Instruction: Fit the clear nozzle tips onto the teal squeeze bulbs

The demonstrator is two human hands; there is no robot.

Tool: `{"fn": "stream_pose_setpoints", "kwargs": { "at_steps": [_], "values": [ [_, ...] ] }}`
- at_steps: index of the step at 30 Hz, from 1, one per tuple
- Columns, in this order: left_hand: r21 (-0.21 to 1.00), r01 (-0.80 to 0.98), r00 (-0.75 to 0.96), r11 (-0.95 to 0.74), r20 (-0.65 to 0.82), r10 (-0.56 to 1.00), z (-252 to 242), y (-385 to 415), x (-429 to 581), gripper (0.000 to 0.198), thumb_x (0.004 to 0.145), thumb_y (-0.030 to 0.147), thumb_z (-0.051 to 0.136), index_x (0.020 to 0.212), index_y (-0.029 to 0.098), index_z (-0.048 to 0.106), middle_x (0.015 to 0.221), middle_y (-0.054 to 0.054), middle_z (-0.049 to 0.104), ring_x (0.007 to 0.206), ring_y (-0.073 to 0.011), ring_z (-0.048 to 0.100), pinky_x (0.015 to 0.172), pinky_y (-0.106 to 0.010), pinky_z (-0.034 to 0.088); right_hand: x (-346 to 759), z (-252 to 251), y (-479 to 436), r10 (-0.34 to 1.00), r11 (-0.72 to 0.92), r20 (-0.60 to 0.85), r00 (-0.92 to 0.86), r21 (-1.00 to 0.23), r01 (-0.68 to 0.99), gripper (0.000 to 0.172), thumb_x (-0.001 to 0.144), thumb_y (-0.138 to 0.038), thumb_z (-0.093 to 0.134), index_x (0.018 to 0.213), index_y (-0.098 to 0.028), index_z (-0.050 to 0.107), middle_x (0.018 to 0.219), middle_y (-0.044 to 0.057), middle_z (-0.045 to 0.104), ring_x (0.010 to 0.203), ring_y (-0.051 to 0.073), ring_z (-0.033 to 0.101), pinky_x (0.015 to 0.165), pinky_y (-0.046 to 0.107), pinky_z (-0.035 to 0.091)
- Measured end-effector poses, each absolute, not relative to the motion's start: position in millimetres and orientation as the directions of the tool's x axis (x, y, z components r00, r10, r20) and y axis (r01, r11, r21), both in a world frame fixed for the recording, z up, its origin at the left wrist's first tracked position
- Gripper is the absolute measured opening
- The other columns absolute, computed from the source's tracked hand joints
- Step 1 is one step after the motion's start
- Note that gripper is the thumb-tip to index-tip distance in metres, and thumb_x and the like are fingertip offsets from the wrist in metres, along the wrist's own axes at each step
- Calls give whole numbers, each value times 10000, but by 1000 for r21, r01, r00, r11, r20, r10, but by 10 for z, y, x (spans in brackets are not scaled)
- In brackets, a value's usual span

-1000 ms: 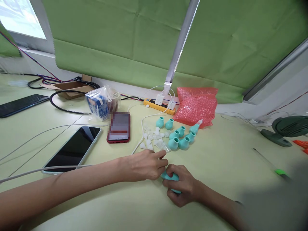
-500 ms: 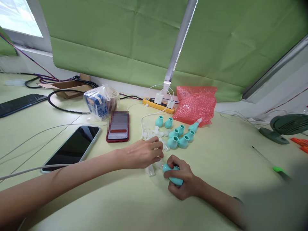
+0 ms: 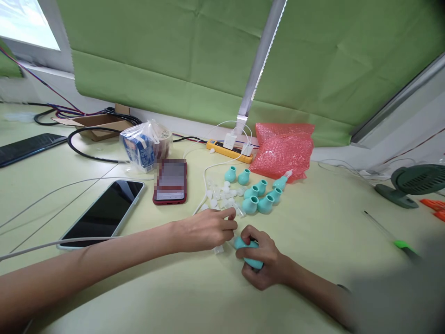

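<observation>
My right hand (image 3: 264, 260) wraps round a teal rubber bulb (image 3: 256, 263), its neck pointing left toward my other hand. My left hand (image 3: 208, 228) is closed in a pinch at the bulb's neck, on a small clear plastic piece (image 3: 231, 241) mostly hidden by the fingers. Below those fingers another clear plastic part (image 3: 219, 250) lies on the table. Just beyond my hands are loose translucent pieces (image 3: 227, 202) and several teal bulbs (image 3: 250, 205) with open necks. One more bulb (image 3: 279, 183), with a clear tip fitted, rests against the pink bag.
A pink bubble-wrap bag (image 3: 283, 150) and a yellow power strip (image 3: 227, 152) sit at the back. To the left are a red-cased phone (image 3: 170, 183), a black-screened phone (image 3: 104, 213) and a plastic-wrapped bundle (image 3: 146, 146). A screwdriver (image 3: 399, 244) and green fan (image 3: 417, 181) are right.
My left hand has dropped slightly toward the near side, closer to the bulb's neck, covering more of the clear part below it. My right hand keeps its hold on the bulb.
</observation>
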State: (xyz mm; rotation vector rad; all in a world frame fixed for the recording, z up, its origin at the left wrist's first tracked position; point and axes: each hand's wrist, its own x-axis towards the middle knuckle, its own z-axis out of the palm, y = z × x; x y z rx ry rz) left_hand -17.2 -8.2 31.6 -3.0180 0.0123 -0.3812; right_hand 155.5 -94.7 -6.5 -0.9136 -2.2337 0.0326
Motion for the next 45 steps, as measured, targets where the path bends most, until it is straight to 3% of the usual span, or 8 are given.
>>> {"fn": "stream_pose_setpoints", "kwargs": {
  "at_steps": [5,7,15,23,32,35,40,45],
  "values": [
    [117,87,967,-989,229,112,361,-60,-186,110,810,182,464,851,152,562,856,-25,550,836,-162,420,523,-240,348,1571,-85,-952,619,749,575,-534,-227,623,199,480,-100,383,595,-168,530,702,19,303,569,109,340,458,221,242],
    [132,113,967,-985,214,140,376,-40,-188,137,813,174,461,912,163,556,897,-27,545,830,-156,422,573,-241,365,1578,-90,-950,622,746,568,-539,-221,628,198,481,-102,387,599,-169,531,708,21,314,574,109,347,460,220,244],
    [-51,52,988,-997,148,44,464,-36,-199,177,819,143,451,685,157,566,749,-20,565,816,-164,427,448,-251,271,1590,-115,-934,604,769,553,-574,-218,600,166,482,-113,375,574,-174,500,705,21,325,568,105,351,458,212,253],
    [-214,-27,987,-976,150,-60,504,-136,-182,184,742,25,500,596,137,506,665,-48,526,803,-182,420,375,-267,214,1561,-68,-948,555,790,535,-637,-100,605,148,481,-108,367,562,-178,468,685,20,354,569,109,371,479,218,279],
    [-204,-19,979,-979,193,-59,426,-167,-156,140,761,41,457,669,126,519,693,-66,517,785,-186,418,367,-263,256,1566,-109,-959,533,796,578,-619,-92,599,154,480,-112,371,567,-179,479,684,19,349,569,110,377,469,217,276],
    [-103,1,974,-995,223,-22,422,-123,-146,136,760,78,469,641,130,509,678,-60,527,801,-187,431,383,-232,287,1553,-99,-962,600,759,581,-550,-195,621,170,480,-112,376,577,-179,499,696,18,329,561,106,354,457,215,262],
    [257,66,956,-964,262,135,473,2,-158,59,707,73,503,686,123,527,652,-17,533,773,-146,443,542,-187,388,1523,-48,-937,700,688,611,-370,-436,580,200,480,-86,393,611,-174,517,721,16,286,578,106,332,461,218,281],
    [492,106,914,-864,294,280,524,129,-210,89,668,36,502,699,116,526,700,-14,540,723,-108,454,566,-161,402,1539,-34,-913,736,638,631,-244,-527,561,201,478,-63,405,613,-169,511,736,13,273,592,107,326,470,226,280]
  ]
}}
